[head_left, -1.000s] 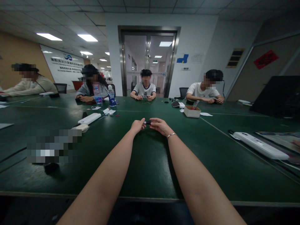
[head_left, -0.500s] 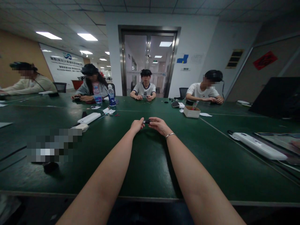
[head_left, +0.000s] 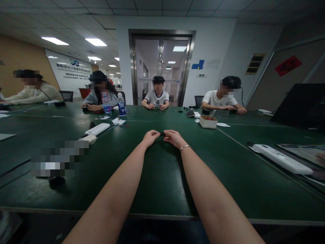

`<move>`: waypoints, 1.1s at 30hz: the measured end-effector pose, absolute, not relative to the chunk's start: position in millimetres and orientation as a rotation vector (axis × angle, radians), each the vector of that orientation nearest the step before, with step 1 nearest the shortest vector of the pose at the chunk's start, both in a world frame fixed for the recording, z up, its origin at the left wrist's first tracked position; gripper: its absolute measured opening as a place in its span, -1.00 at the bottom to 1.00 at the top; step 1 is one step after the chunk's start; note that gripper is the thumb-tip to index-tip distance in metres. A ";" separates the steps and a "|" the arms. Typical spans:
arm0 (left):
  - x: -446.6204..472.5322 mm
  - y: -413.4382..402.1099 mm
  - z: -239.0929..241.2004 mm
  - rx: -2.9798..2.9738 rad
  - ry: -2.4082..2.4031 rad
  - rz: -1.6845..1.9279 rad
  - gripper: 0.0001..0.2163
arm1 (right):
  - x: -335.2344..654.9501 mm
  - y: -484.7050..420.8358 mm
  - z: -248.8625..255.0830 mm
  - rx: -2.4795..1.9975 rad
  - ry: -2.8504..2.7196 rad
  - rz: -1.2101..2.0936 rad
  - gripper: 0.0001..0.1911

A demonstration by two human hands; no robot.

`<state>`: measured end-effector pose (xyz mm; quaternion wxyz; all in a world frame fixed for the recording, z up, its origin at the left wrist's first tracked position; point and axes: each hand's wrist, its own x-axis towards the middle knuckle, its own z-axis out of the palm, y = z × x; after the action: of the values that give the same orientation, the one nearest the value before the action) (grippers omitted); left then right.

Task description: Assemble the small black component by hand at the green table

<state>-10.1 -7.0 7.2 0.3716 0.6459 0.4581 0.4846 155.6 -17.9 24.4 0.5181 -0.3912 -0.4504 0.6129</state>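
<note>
A small dark object [head_left: 162, 134] spans the short gap between my hands, a little above the green table [head_left: 162, 176]. My left hand [head_left: 150, 138] pinches its left end between thumb and fingers. At its right end, my right hand [head_left: 174, 138] grips with thumb and fingertips. My fingers cover most of the object, and it is too small for me to tell its kind. A silver bracelet [head_left: 185, 147] circles my right wrist.
White power strips [head_left: 281, 158] lie on the right and left of the table. A small box [head_left: 208, 122] with pens stands ahead to the right. Two bottles [head_left: 121, 105] stand ahead to the left. Several people sit around the far side, their hands at the table.
The silvery part that showed at the object's left end is now covered by my left fingers. My left hand has closed in slightly along it, and both hands appear slightly lower.
</note>
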 end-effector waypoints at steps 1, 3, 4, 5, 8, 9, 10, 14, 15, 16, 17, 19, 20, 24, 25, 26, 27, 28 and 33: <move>-10.4 -7.3 7.4 1.660 1.166 1.253 -0.86 | 155.8 -17.5 24.3 -0.937 -1.084 1.478 -0.98; -10.9 -8.2 8.1 1.668 1.171 1.255 -0.85 | 156.3 -17.0 24.0 -0.942 -1.093 1.488 -0.98; -11.1 -8.6 8.5 1.670 1.176 1.251 -0.85 | 156.5 -16.9 23.8 -0.949 -1.098 1.489 -0.98; -11.3 -9.0 8.8 1.669 1.183 1.245 -0.85 | 156.8 -16.8 23.6 -0.953 -1.102 1.489 -0.98; -11.5 -9.7 9.4 1.659 1.196 1.224 -0.86 | 157.8 -16.6 23.0 -0.940 -1.118 1.489 -0.97; -11.5 -9.8 9.7 1.656 1.198 1.218 -0.86 | 158.1 -16.6 22.8 -0.933 -1.128 1.493 -0.96; -11.5 -10.1 10.0 1.652 1.198 1.211 -0.86 | 158.5 -16.5 22.7 -0.928 -1.139 1.497 -0.94; -11.3 -11.3 12.2 1.640 1.210 1.185 -0.86 | 159.2 -17.2 23.2 -0.914 -1.187 1.496 -0.89; -11.2 -11.6 12.7 1.638 1.226 1.177 -0.86 | 159.2 -17.6 23.7 -0.909 -1.193 1.494 -0.88; -11.0 -11.7 13.2 1.638 1.248 1.168 -0.84 | 159.2 -18.2 24.2 -0.907 -1.198 1.492 -0.87; -10.7 -11.7 13.5 1.640 1.271 1.157 -0.82 | 159.1 -18.9 24.9 -0.906 -1.201 1.490 -0.86; -10.2 -11.6 13.6 1.640 1.307 1.144 -0.75 | 158.8 -20.2 26.1 -0.911 -1.197 1.488 -0.85; -9.9 -11.4 13.5 1.636 1.316 1.143 -0.73 | 158.7 -20.7 26.5 -0.913 -1.192 1.488 -0.85; -9.6 -10.2 12.2 1.625 1.309 1.156 -0.74 | 158.4 -20.8 26.7 -0.909 -1.173 1.485 -0.85; -9.9 -9.7 11.7 1.630 1.288 1.160 -0.77 | 158.3 -20.4 26.4 -0.913 -1.170 1.484 -0.86; -10.2 -9.3 11.0 1.633 1.256 1.172 -0.81 | 158.3 -19.8 25.9 -0.918 -1.165 1.484 -0.88; -10.6 -8.9 10.4 1.634 1.215 1.192 -0.87 | 158.3 -19.2 25.4 -0.923 -1.158 1.487 -0.90; -10.9 -8.5 9.7 1.635 1.167 1.217 -0.91 | 158.3 -18.6 24.9 -0.927 -1.150 1.492 -0.92; -10.1 -8.6 8.5 1.642 1.057 1.294 -0.82 | 158.4 -17.0 23.6 -0.915 -1.118 1.524 -0.98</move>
<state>-10.1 -8.6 8.5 0.3887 0.6458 0.4158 0.5089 158.4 -17.0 23.6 0.4975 -0.3780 -0.4618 0.6296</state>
